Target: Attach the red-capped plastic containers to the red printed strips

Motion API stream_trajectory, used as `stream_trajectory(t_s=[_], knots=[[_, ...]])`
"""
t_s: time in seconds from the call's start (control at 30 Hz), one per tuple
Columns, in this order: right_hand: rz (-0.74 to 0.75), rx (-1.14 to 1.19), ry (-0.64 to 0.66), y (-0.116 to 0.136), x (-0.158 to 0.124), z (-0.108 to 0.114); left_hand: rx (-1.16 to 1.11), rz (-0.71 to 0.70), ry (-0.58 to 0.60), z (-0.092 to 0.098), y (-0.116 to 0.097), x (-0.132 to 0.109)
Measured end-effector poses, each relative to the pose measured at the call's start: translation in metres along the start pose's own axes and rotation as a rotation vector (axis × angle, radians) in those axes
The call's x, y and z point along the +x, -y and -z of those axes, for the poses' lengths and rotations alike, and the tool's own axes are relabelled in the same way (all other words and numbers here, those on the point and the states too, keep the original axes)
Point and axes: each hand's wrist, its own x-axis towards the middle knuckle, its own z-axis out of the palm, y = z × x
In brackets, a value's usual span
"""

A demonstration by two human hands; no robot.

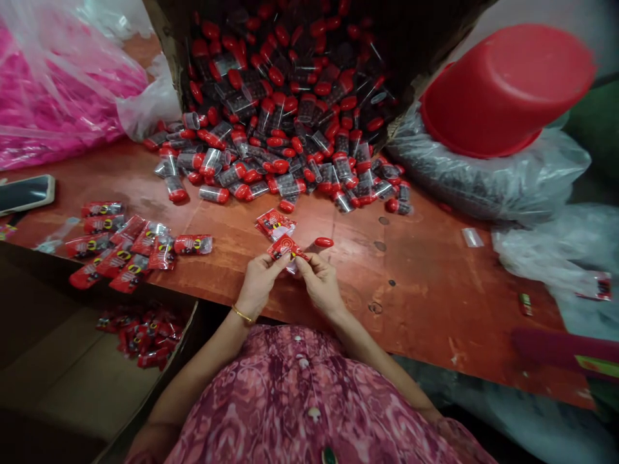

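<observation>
a reddish wooden desk (425, 283) is filling most of the view, scuffed and marked along its near edge. at its far side a big cardboard box (425, 58) is lying tipped toward the person, and a heap of small clear tubes with red caps (290, 116) is spilling out of it onto the wood. to the left a clear bag of pink material (53, 96) is slumping against the desk, and to the right an upturned red plastic tub (503, 90) is resting on a clear bag of dark pieces (488, 177). below the desk on the left an open carton (72, 380) is holding a small pile of red packets (145, 335). on the desk above it a loose cluster of filled red sachets (120, 248) is lying near the edge, with a phone (24, 193) lying face up just beyond them.

near the middle front edge both hands are working close together. the left hand (258, 280) is pinching one end of a red printed sachet (285, 247) between thumb and fingertips, and the right hand (322, 280) is gripping its other end, so the sachet is being held just above the desk between them. a short stack of spare sachets (275, 223) is lying just beyond it, and a single red cap (324, 242) is lying just beside the right fingertips.
</observation>
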Motion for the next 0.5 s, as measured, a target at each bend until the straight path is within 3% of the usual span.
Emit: stream_trajectory(t_s=[0.23, 0.4, 0.5], knots=[[-0.02, -0.062, 0.031, -0.002, -0.005, 0.016, -0.131, 0.194, 0.016, -0.001, -0.006, 0.004], [0.209, -0.366, -0.276, -0.014, 0.001, 0.06, -0.19, 0.248, -0.018, 0.003, -0.01, 0.007], [0.305, -0.637, -0.28, -0.014, 0.012, 0.082, -0.177, 0.251, -0.035, 0.002, -0.013, 0.007]])
